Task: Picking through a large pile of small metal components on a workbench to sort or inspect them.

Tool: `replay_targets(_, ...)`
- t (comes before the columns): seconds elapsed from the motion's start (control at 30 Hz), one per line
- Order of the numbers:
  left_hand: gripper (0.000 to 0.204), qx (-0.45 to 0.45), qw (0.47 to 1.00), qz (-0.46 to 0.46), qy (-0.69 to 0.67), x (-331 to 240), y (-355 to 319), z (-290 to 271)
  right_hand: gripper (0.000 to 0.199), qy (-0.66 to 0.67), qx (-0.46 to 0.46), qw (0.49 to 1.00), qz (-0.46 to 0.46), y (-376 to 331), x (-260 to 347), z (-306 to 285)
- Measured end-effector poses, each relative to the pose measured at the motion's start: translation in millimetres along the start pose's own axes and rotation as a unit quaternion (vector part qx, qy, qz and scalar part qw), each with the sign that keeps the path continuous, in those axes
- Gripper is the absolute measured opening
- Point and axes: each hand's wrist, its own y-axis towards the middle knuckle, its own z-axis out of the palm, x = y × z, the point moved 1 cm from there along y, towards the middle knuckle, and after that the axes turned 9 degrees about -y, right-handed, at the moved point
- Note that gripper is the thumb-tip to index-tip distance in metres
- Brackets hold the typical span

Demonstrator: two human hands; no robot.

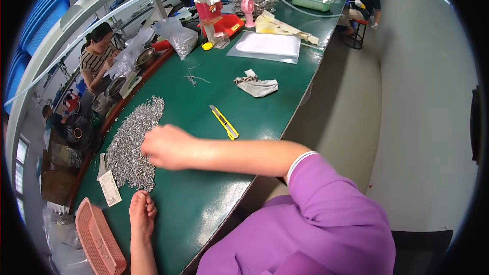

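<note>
A broad heap of small silvery metal pieces (133, 140) is spread over the green table. My right hand (169, 147) reaches across to the heap's right side, its fingers curled down and a little blurred. The fingertips are hidden, so anything in them cannot be made out. At the heap's near end, my left hand (142, 213) is turned with its fingers curled in and the thumb against them. Whatever it may hold is too small to tell. A printed paper slip (109, 188) lies beside the heap's near left edge.
A yellow box cutter (224, 122) lies right of the heap, with a crumpled cloth (257, 86) farther back. A pink basket (99, 239) stands at the near left. Behind are a bag of metal pieces (182, 40), a pink fan (248, 10) and a co-worker (97, 53).
</note>
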Motion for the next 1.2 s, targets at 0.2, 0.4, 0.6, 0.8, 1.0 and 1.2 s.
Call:
replay_targets(0.2, 0.012, -0.012, 0.994, 0.059, 0.095, -8.8, -28.5, 20.6, 0.017, -0.023, -0.108, 0.982, 0.152, -77.1, -83.3, -68.3)
replay_targets(0.4, 0.010, 0.056, 0.897, 0.122, 0.420, 14.5, -16.3, 83.9, 0.040, -0.098, 0.041, 0.961, 0.256, -125.7, -71.5, -43.1)
replay_targets(0.6, 0.017, 0.126, 0.824, 0.151, 0.531, 43.2, -12.6, 136.2, 0.046, -0.111, -0.027, 0.965, 0.235, -146.9, -71.5, -31.6)
replay_targets(0.8, 0.017, 0.129, 0.813, 0.173, 0.541, 47.7, -11.0, 147.7, 0.028, -0.067, 0.002, 0.961, 0.267, -200.7, -28.4, -72.7)
replay_targets(1.0, 0.014, 0.122, 0.821, 0.186, 0.527, 52.7, -12.2, 149.2, 0.044, 0.134, 0.031, 0.949, 0.283, -229.1, 30.5, -67.5)
replay_targets(1.2, 0.013, 0.125, 0.814, 0.186, 0.536, 53.0, -15.6, 150.2, 0.055, 0.141, 0.094, 0.957, 0.236, -226.4, 40.0, -57.9)
